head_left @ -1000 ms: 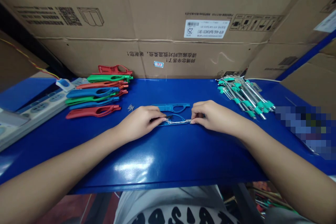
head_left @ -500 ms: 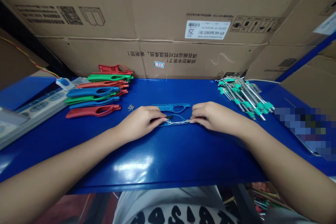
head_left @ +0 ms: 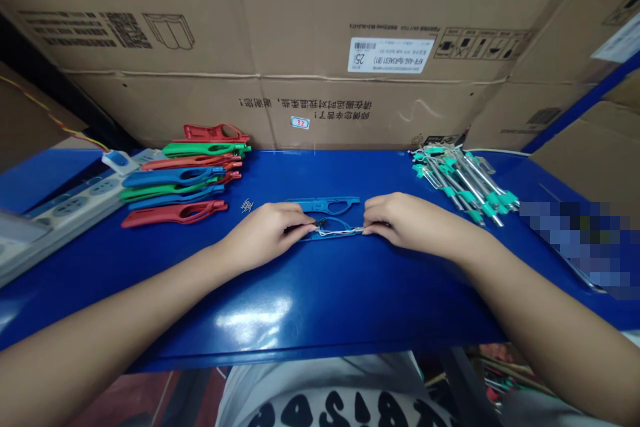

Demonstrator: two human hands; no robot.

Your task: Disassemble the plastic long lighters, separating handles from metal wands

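Note:
A blue lighter casing half with a looped trigger opening lies on the table between my hands. My left hand is closed in a pinch over its left part, at a small black part. Thin white wires run from there to a small metal nozzle. My right hand pinches that nozzle at the casing's right end. The fingers hide part of both grips. Just behind, a second blue casing half lies flat, its left end partly behind my left hand.
Several red, green and blue casings lie stacked at left, beside a white power strip. Small screws lie near my left hand. Metal tubes with green parts are piled at right. A large cardboard box stands behind the table.
The view has shifted slightly, so the surroundings sit a little further left. Both hands keep almost the same pinch at the blue casing half.

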